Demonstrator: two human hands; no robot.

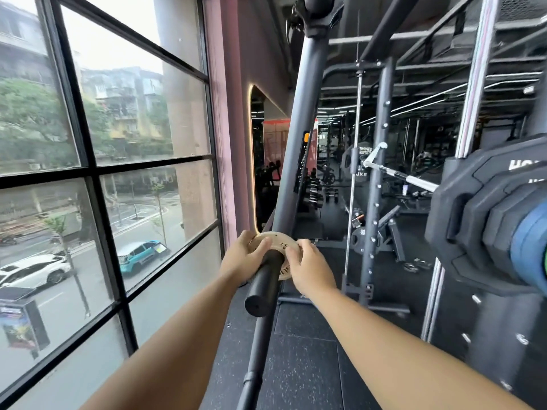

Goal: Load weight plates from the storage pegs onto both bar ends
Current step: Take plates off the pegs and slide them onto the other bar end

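A small tan weight plate (pixel 281 242) sits on a black peg (pixel 262 287) that juts toward me from a slanted grey rack post (pixel 299 134). My left hand (pixel 244 257) grips the plate's left rim, thumb over its face. On the plate's right rim, my right hand (pixel 309 269) curls its fingers around the edge. Both forearms reach forward from the bottom of the view. Large black plates (pixel 479 220) with a blue plate (pixel 529 247) in front sit stacked at the right edge.
A tall window wall (pixel 97 173) runs along the left. A power rack upright (pixel 377 184) and a chrome bar (pixel 402 174) stand to the right, with benches and dumbbells further back. Black rubber flooring (pixel 307 359) lies below.
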